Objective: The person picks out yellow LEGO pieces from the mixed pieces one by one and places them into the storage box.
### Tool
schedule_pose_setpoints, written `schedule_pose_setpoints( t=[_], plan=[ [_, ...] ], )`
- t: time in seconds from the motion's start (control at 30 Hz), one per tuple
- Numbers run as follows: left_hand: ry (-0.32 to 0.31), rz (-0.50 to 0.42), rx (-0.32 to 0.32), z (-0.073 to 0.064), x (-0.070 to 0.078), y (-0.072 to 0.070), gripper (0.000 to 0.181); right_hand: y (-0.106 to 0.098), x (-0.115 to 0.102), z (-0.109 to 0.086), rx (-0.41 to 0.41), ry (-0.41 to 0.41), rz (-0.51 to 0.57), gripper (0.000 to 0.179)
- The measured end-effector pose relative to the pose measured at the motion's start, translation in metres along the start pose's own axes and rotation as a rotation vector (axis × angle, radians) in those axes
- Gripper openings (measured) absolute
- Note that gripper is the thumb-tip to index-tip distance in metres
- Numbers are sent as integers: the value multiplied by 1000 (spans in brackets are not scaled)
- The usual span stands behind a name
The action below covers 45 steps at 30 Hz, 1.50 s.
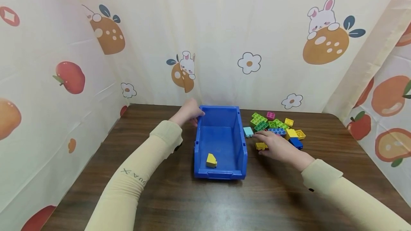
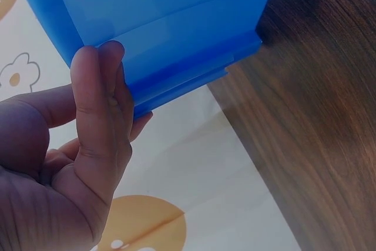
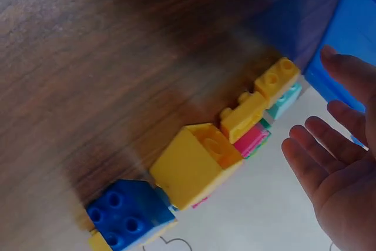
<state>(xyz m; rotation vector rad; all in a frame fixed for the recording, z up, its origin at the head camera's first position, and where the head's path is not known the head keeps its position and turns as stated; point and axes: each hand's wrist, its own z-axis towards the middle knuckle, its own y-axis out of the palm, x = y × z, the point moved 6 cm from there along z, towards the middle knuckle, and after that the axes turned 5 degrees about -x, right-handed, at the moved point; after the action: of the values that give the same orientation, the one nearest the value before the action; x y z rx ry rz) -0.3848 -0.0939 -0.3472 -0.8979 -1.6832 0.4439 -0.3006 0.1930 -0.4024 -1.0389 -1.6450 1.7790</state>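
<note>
A blue plastic bin (image 1: 221,175) stands mid-table, with one yellow sloped toy brick (image 1: 211,160) inside near its front. My left hand (image 1: 189,111) grips the bin at its back left corner; in the left wrist view, the fingers (image 2: 94,104) lie against the blue wall. To the bin's right, my right hand (image 1: 276,147) reaches over the near side of a brick pile, palm down. Its fingers (image 3: 305,168) are spread and hold nothing. Closest to them are small yellow bricks (image 1: 260,146) and a light blue brick (image 1: 248,132).
The pile also has green bricks (image 1: 258,118), a pink brick (image 1: 270,115), a blue brick (image 1: 295,143) and a larger yellow brick (image 1: 290,133). A printed curtain (image 1: 218,38) hangs behind the dark wooden table (image 1: 179,202) and along both sides.
</note>
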Motion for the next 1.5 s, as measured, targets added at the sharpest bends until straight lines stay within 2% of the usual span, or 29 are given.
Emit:
schedule_pose_setpoints(
  t=[0.23, 0.53, 0.87, 1.5],
  plan=[
    [-12, -5, 7, 1, 0, 0, 18, 9, 3, 2, -9, -32, -45, 46],
    [-20, -7, 13, 1, 1, 0, 18, 17, 8, 4, -41, -41, -38, 37],
    [-11, -10, 16, 0, 1, 0, 17, 22, 11, 7, -57, -36, -27, 34],
    [-12, 9, 11, -1, 1, 1, 18, 18, 5, 9, -70, -50, -38, 31]
  ],
)
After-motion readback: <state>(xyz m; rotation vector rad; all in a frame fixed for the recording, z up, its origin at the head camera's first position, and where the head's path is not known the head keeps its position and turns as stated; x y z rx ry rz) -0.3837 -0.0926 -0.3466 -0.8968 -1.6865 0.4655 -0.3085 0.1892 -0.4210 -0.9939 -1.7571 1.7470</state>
